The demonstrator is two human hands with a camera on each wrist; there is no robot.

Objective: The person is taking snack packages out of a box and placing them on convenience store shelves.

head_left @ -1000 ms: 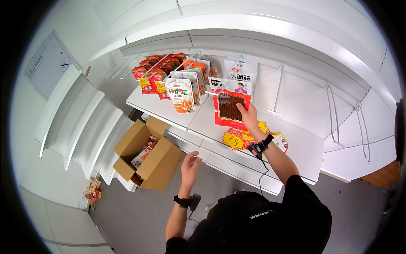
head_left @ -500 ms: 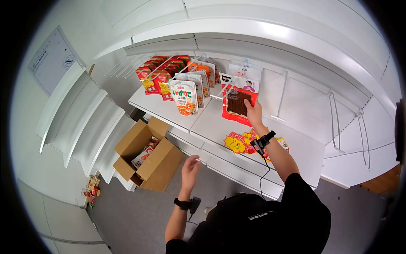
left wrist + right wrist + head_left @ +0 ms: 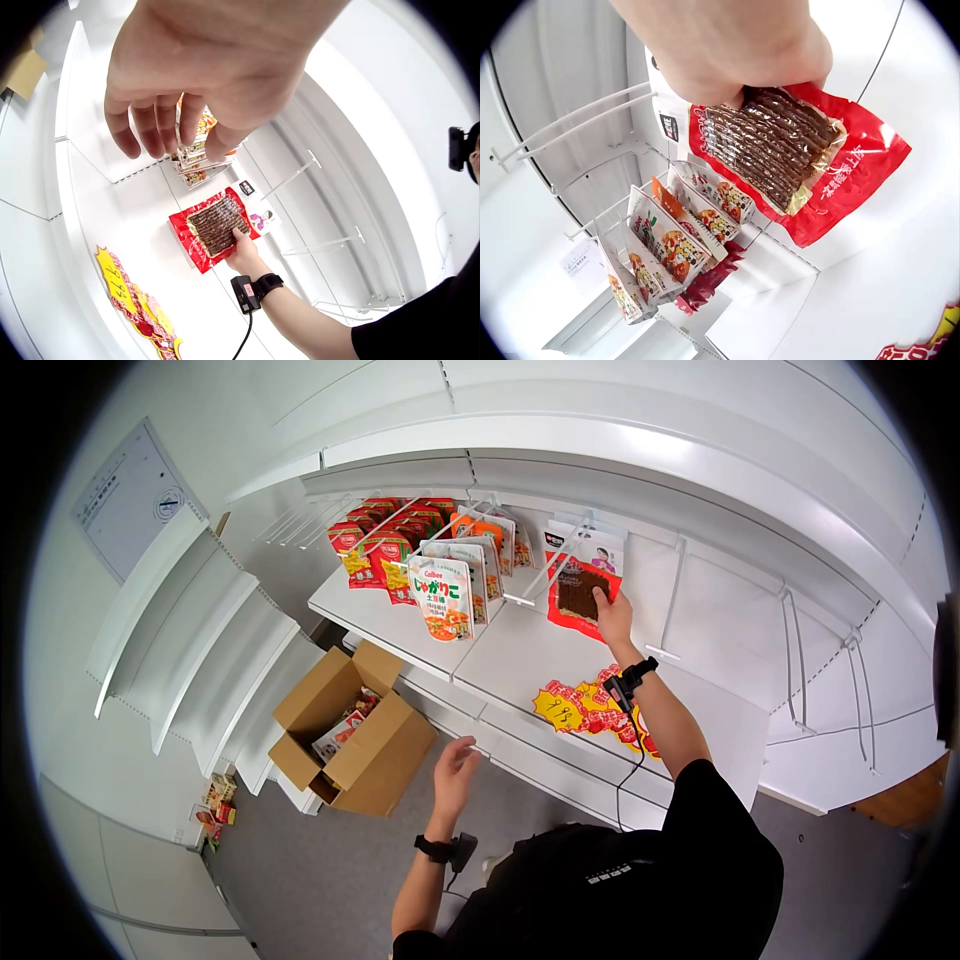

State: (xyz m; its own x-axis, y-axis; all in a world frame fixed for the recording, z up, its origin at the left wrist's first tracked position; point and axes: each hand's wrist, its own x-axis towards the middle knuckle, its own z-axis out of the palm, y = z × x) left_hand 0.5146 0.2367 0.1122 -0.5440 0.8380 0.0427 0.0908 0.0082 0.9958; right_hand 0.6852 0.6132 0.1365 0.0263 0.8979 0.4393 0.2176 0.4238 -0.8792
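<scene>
My right hand [image 3: 617, 622] grips a red snack bag [image 3: 570, 622] by its side edge, thumb across the front. Dark brown ribbed strips show through the bag's window [image 3: 769, 142], and its top is white. In the head view, the bag's top overlaps a wire hook [image 3: 548, 575] that juts from the back panel. Another white package top [image 3: 590, 525] shows just behind it. Lower and to the left, my left hand [image 3: 455, 775] hangs in the air in front of the shelf, fingers loosely bent, holding nothing.
White Calbee bags [image 3: 440, 600] and red bags [image 3: 385, 560] hang on hooks to the left. Yellow and red price tags [image 3: 590, 708] lie on the white shelf [image 3: 500, 660]. An opened cardboard box [image 3: 375, 760] with packages stands below. More bare hooks [image 3: 795, 660] are on the right.
My right hand has carried the red snack bag backward along the wire hook, toward the back panel. My left hand has barely moved.
</scene>
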